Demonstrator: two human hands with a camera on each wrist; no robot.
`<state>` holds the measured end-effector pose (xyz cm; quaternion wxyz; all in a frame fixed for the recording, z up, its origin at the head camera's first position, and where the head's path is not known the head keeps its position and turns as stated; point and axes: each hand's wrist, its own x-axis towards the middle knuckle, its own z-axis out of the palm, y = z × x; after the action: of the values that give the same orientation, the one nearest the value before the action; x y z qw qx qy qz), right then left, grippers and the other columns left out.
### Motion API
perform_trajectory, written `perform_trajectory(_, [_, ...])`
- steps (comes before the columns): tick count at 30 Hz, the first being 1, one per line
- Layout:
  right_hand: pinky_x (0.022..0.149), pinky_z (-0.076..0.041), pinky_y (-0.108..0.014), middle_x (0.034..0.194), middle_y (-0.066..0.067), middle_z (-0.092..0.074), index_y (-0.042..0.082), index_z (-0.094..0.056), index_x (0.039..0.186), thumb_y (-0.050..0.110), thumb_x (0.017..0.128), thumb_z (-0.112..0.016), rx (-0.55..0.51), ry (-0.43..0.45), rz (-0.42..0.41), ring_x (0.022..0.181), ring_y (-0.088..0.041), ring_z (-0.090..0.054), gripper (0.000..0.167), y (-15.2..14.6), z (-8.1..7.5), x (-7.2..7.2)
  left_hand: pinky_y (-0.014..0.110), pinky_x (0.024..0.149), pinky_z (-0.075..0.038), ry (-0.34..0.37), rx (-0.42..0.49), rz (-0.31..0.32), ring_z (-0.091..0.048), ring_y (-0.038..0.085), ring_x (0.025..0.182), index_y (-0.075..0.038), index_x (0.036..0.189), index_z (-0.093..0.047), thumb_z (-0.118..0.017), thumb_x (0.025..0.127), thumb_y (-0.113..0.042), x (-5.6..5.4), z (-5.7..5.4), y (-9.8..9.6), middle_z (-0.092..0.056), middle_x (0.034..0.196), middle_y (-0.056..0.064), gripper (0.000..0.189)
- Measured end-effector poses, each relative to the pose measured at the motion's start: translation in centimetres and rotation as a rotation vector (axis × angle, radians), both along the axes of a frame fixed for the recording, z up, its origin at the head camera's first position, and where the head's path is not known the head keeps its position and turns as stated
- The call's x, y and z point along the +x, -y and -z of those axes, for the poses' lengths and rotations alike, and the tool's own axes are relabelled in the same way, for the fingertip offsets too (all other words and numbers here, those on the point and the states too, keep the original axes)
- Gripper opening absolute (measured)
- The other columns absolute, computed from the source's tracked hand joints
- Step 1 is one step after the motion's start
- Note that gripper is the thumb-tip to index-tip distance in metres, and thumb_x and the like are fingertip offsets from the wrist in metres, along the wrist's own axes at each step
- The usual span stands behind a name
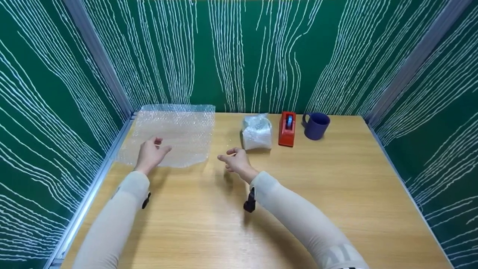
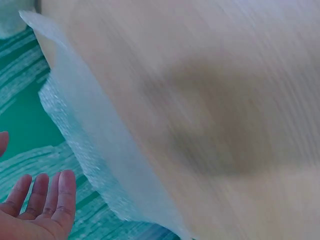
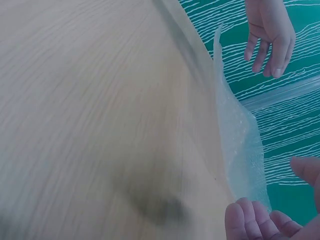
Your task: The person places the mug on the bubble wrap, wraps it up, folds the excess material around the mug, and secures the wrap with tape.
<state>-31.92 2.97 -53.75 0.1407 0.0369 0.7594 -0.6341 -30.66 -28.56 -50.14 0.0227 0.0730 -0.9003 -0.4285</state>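
A clear sheet of bubble wrap (image 1: 183, 134) lies spread at the back left of the wooden table, its far edge raised against the wall. My left hand (image 1: 152, 152) hovers over the sheet's near left part, fingers loosely bent and holding nothing. To the right of the sheet, my right hand (image 1: 236, 161) is held above the table with relaxed fingers and nothing in them. Just beyond it stands a bundle wrapped in bubble wrap (image 1: 257, 134). In the right wrist view both hands appear, with the bubble wrap (image 3: 240, 145) between them.
A red tape dispenser (image 1: 287, 130) stands right of the wrapped bundle, and a dark purple mug (image 1: 316, 126) is beside it. Green walls (image 1: 201, 56) with white streaks enclose the table (image 1: 336, 194) at the back and sides.
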Motion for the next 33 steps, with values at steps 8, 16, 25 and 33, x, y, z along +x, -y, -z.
perform_trajectory(8, [0.077,-0.066,-0.038,0.098,-0.008,-0.062,-0.009,-0.054,0.146,0.017,0.098,-0.081,-0.031,-0.027,-0.060,0.073,-0.016,-0.066,0.061,2.2,1.0,-0.1,0.063,0.122,-0.045,-0.010,-0.052,-0.076,-0.051,0.051,0.145,0.007,0.152,-0.051,-0.067,0.105,-0.027,0.6,0.3,3.2,-0.051,0.158,0.033,0.060])
perform_trajectory(16, [0.092,-0.066,-0.051,0.110,-0.011,-0.062,0.004,-0.043,0.163,0.013,0.105,-0.071,-0.122,0.024,-0.188,0.081,-0.023,-0.066,0.065,3.7,1.6,0.1,0.064,0.123,-0.042,-0.005,-0.100,-0.167,-0.047,0.051,0.147,0.007,0.153,-0.051,-0.069,0.104,-0.024,1.1,0.7,5.5,-0.048,0.159,0.033,0.060])
perform_trajectory(25, [0.094,-0.066,-0.049,0.137,-0.025,-0.064,0.002,-0.041,0.164,0.010,0.107,-0.064,-0.176,0.077,-0.289,0.101,-0.034,-0.073,0.062,4.8,2.4,0.1,0.064,0.129,-0.033,0.010,-0.126,-0.256,-0.036,0.051,0.154,0.006,0.157,-0.048,-0.070,0.103,-0.021,1.6,1.2,7.2,-0.041,0.164,0.033,0.064])
perform_trajectory(33, [0.104,-0.062,-0.051,0.152,-0.026,-0.059,-0.003,-0.045,0.161,0.011,0.110,-0.057,-0.132,0.081,-0.297,0.125,-0.045,-0.068,0.054,4.9,2.5,0.4,0.064,0.131,-0.029,0.008,-0.117,-0.267,-0.028,0.053,0.158,0.007,0.161,-0.041,-0.072,0.101,-0.018,2.1,1.7,8.3,-0.034,0.169,0.035,0.072])
